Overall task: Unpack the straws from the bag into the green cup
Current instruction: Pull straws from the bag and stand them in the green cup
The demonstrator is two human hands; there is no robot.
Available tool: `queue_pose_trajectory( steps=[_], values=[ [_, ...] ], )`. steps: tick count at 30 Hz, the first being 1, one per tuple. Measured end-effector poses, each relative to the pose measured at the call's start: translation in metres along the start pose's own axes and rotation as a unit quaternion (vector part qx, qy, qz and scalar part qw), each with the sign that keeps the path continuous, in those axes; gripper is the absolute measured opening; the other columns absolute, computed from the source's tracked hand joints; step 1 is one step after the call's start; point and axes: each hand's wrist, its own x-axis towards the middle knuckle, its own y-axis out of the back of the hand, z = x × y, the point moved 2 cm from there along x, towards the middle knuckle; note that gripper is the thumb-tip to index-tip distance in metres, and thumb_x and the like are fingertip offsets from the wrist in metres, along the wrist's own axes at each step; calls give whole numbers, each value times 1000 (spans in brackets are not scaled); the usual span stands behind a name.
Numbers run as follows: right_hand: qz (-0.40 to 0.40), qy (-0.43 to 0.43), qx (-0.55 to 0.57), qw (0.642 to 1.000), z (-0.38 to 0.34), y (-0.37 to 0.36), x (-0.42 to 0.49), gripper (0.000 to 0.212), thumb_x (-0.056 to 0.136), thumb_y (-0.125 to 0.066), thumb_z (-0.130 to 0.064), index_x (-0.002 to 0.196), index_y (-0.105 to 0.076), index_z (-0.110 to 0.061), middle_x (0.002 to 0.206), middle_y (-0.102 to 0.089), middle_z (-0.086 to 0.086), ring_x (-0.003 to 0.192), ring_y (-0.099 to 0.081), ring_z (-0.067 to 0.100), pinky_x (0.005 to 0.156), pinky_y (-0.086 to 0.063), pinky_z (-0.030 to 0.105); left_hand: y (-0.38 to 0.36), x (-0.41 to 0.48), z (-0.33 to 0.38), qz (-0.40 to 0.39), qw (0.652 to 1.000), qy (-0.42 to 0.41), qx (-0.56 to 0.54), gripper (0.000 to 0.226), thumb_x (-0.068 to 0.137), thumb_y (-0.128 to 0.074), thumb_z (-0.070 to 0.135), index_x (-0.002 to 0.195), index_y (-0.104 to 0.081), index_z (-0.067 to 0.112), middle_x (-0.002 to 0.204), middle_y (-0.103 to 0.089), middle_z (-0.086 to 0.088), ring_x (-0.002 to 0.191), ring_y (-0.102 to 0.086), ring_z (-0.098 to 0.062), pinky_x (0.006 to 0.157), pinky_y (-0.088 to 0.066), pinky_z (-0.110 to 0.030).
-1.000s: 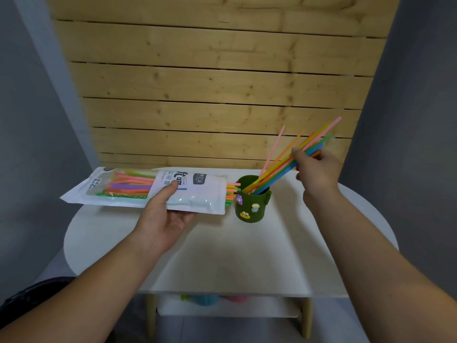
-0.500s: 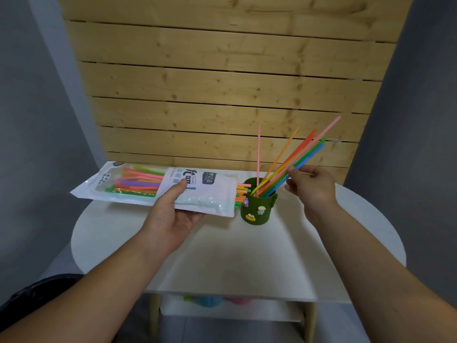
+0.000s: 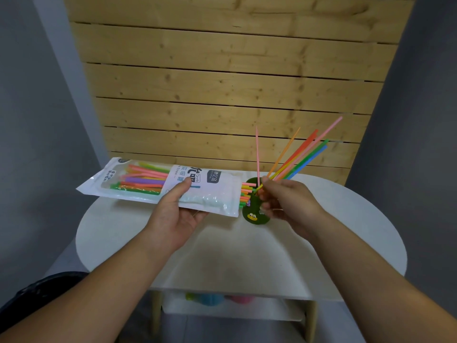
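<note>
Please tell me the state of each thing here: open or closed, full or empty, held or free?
bag, open at its right end, held
straws in the bag, many inside, ends poke out
green cup, upright on the table, holds several straws
straws in the cup, most lean right
left hand, grips the bag
right hand, fingers at the bag's mouth, grip unclear
</note>
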Motion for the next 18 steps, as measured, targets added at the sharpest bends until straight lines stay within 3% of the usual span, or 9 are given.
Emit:
queue_pose_trajectory(
  steps=[3,8,14,18],
  values=[
    [-31,42,74,996,-7,-10,-6,22,91,-70,-25,101,-70,-5,72,-65,8,59,-62,13,58,-53,25,-2,-1,-2,-8,1000,0,6,24,94,-68,14,118,-68,15,112,-78,-9,98,-76,-25,79,-64,-44],
    [-10,60,49,997,-5,-15,-7,9,87,-73,-8,95,-74,-5,72,-66,7,61,-61,11,57,-52,19,-2,-3,-2,-17,1000,-3,16,22,94,-67,14,116,-69,14,108,-79,-9,89,-78,-24,74,-65,-41],
    [-3,55,57,997,-7,-10,-4,4,88,-71,-6,88,-75,-6,74,-70,9,64,-63,12,64,-54,24,-1,-3,1,-13,1000,-7,14,24,94,-67,14,118,-68,14,111,-78,-10,95,-77,-25,76,-64,-42],
    [-23,71,43,996,-7,-8,-6,14,85,-76,-20,93,-76,-10,77,-72,5,66,-63,12,59,-52,25,-2,-3,1,-16,1000,-8,10,28,94,-67,15,122,-67,15,115,-77,-11,101,-75,-27,81,-63,-44]
  ],
)
